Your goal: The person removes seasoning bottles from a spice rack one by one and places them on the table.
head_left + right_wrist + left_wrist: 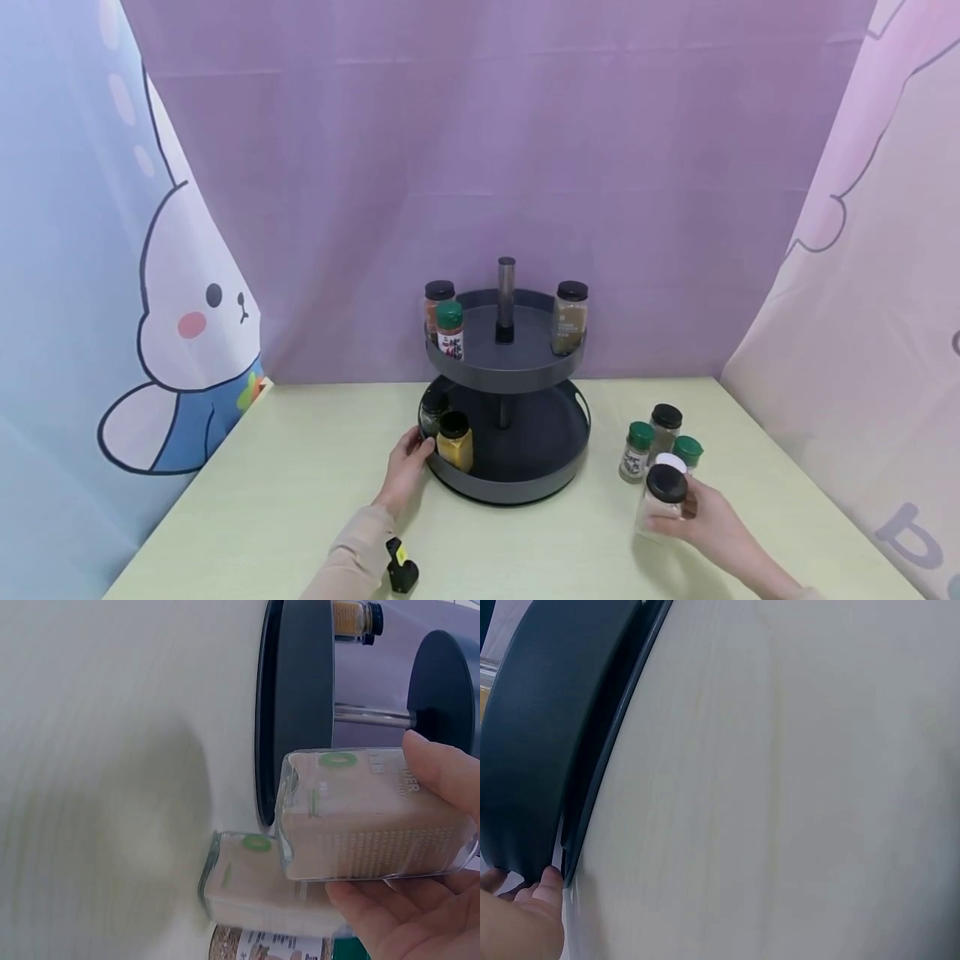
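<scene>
A dark grey two-tier turntable (506,492) stands at the back of the table. My left hand (405,467) grips the left rim of its lower tier, with fingers at the handle cutout in the left wrist view. My right hand (708,525) holds a clear spice jar (360,817) of pale powder with a black lid, tilted above the table at the right. Beyond it stand a white-lidded jar (670,460), two green-capped shakers (635,457) and a black-lidded jar (664,429). A yellow spice jar (455,446) and a dark jar (432,412) sit on the lower tier's left.
The upper tier (506,379) carries a green-capped red shaker (450,333), a black-lidded reddish jar (439,292) and a brown spice jar (570,321). A small black object with a yellow mark (402,571) lies beside the left sleeve. Purple cloth (510,167) hangs behind the table.
</scene>
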A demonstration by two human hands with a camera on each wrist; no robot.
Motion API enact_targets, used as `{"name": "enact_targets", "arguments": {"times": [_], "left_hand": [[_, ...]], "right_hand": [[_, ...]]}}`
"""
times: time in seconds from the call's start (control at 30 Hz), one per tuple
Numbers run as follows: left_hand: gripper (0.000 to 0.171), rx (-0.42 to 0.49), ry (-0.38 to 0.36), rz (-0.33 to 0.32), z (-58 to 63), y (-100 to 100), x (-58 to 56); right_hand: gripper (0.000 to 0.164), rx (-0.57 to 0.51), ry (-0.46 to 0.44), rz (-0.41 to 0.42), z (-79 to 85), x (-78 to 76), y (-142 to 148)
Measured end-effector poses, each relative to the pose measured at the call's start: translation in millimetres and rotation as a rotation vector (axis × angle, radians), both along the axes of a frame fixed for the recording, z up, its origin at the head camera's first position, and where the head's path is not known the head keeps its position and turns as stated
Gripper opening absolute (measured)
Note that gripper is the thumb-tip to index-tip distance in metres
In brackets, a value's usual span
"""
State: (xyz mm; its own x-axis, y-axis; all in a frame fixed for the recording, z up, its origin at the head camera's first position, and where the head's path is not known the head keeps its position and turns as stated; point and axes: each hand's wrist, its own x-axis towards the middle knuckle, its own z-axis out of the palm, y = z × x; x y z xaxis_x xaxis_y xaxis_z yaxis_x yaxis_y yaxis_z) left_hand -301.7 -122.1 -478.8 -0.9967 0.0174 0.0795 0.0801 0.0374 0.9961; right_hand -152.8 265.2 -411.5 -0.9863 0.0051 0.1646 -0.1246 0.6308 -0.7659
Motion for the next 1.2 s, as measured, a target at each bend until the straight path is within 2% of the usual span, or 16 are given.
{"name": "enact_targets", "arguments": {"times": [0.2, 0.33, 0.6, 0.97, 1.2], "left_hand": [[0.057, 0.004, 0.002, 0.006, 0.4, 0.5, 0.0], [0.058, -0.001, 0.005, 0.010, -0.5, 0.1, -0.2], [0.057, 0.002, 0.003, 0.018, -0.3, 0.3, 0.0], [0.057, 0.006, -0.003, 0.010, 2.5, 0.2, 0.7], [0.057, 0.008, -0.008, 0.012, 0.9, 0.5, -0.8]], "right_hand": [[0.065, -0.003, 0.008, 0.008, 1.3, 4.1, 6.3], [0.063, 0.001, 0.010, 0.004, 0.2, 4.6, 9.5], [0.066, 0.007, -0.052, 0.007, -1.2, 9.5, 19.1], [0.061, 0.052, -0.017, -0.007, -3.5, 13.1, 31.4], [0.067, 0.068, -0.029, -0.026, -6.1, 13.3, 41.7]]}}
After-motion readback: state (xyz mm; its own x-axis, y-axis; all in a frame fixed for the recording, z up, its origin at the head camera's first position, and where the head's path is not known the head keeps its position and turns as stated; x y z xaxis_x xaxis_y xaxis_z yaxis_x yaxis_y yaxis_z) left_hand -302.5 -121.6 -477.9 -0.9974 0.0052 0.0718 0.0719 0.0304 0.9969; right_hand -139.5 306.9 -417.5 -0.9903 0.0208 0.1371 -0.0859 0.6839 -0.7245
